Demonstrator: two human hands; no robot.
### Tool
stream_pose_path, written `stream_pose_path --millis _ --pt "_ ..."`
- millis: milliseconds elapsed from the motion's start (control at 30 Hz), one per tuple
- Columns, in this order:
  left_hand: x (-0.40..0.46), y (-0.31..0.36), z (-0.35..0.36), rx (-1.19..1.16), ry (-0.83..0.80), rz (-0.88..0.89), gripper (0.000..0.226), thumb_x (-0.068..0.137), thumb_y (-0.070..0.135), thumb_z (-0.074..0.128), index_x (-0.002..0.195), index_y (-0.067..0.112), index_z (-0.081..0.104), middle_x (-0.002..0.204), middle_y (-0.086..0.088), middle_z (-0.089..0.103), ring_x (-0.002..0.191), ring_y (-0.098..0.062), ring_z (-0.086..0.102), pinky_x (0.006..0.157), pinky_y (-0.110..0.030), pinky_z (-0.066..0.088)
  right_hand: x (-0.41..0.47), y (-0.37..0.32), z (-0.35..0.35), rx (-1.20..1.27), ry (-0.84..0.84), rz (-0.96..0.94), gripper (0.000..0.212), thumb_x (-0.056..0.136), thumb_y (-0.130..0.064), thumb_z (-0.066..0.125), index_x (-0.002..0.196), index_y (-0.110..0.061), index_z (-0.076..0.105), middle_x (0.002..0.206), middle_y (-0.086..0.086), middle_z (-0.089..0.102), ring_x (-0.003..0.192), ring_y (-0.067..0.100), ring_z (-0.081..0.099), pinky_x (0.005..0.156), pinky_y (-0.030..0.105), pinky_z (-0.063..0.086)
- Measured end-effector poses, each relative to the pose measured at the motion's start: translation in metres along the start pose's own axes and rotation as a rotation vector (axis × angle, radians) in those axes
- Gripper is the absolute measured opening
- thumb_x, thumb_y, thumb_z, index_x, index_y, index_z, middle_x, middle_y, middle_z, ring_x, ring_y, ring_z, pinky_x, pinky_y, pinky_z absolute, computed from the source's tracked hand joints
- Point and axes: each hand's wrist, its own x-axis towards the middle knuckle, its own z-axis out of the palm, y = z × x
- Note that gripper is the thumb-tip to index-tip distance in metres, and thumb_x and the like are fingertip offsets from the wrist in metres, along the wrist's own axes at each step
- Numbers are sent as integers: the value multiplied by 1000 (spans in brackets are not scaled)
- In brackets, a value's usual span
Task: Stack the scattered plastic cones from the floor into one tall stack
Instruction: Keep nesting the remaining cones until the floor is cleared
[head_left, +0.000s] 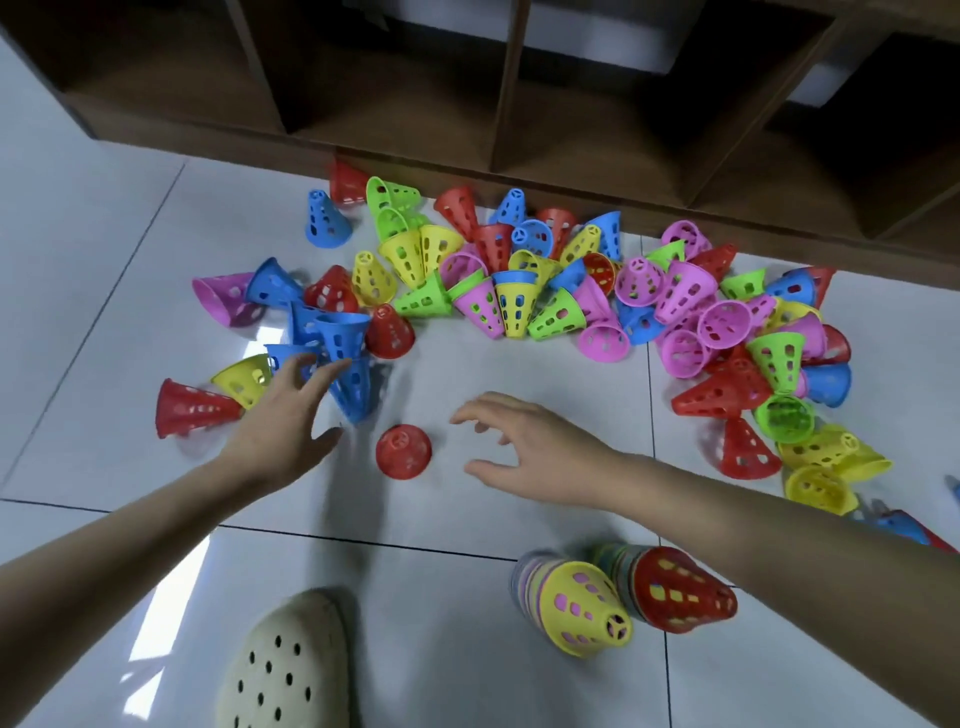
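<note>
Several perforated plastic cones in red, blue, yellow, green and pink lie scattered across the white tiled floor (519, 374) in front of a shelf. One red cone (403, 450) stands upright alone between my hands. My left hand (283, 415) reaches with spread fingers toward a cluster of blue cones (345, 358), its fingertips at them, holding nothing. My right hand (524, 447) hovers open just right of the red cone, fingers loosely spread. Two stacks stand near me: one topped by a yellow cone (579, 605), one topped by a red cone (678, 590).
A dark wooden shelf unit (509, 104) with open compartments runs along the far side. A cream perforated clog (291, 665) is at the bottom. Blue and red items (904, 525) lie at the right edge. A red cone (189, 408) lies on its side far left.
</note>
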Motion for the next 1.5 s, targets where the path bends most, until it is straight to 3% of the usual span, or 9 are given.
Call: stream_pose_path --millis 67,167,267,467,633,767,1100,1233,1500 --pt "16 -6 -1 94 -52 44 94 76 19 83 154 27 31 147 -17 34 124 -37 50 97 -47 52 27 -2 9 -39 -60 -45 56 89 -26 70 141 -21 49 139 -6 48 119 0 46 101 10 34" --pt "31 -12 0 126 -156 35 95 79 24 80 156 30 25 141 -12 43 123 -34 49 98 -44 49 55 -2 21 -180 -140 -114 67 87 -27 71 147 -21 43 151 2 41 137 17 41 114 28 34" --pt "32 -13 -1 114 -175 -1 90 81 25 79 154 29 26 135 -11 51 118 -32 55 92 -44 52 72 3 32 -258 -190 -110 70 88 -27 69 151 -24 39 157 4 36 142 21 36 117 35 31" --pt "21 -26 -1 261 -256 33 84 85 22 74 154 36 28 126 -4 60 99 -27 66 79 -38 57 78 20 53 -332 -258 -122 49 87 -23 66 135 -22 54 131 2 59 119 27 54 99 42 47" --pt "13 -31 -1 402 -182 99 82 69 42 86 139 27 47 109 -5 56 85 -29 65 61 -33 51 59 39 53 -496 -322 -71 30 89 -27 63 118 -21 60 118 3 59 107 29 59 83 46 51" --pt "10 -17 1 459 -176 156 68 69 66 76 114 22 51 106 2 57 95 -22 60 79 -35 51 48 58 53 -505 -365 19 37 84 -24 67 119 -19 58 115 5 57 106 30 59 85 45 50" --pt "-1 20 9 -114 -181 -92 58 60 76 62 85 28 44 83 6 54 71 -20 53 61 -37 47 30 88 22 -235 -162 278 47 79 -28 77 121 -18 59 115 4 64 102 23 59 89 35 49" --pt "-4 56 5 -407 -207 -202 37 80 59 73 87 27 55 80 3 63 73 -15 58 65 -31 46 21 99 10 -66 -20 395 47 78 -32 80 120 -23 61 111 1 66 97 21 61 87 33 52" --pt "-40 142 -13 -794 -260 -23 38 80 48 78 107 26 63 92 3 66 83 -18 61 79 -33 51 -13 89 -24 194 199 454 36 77 -26 84 107 -23 64 95 -6 68 81 7 62 70 11 45"
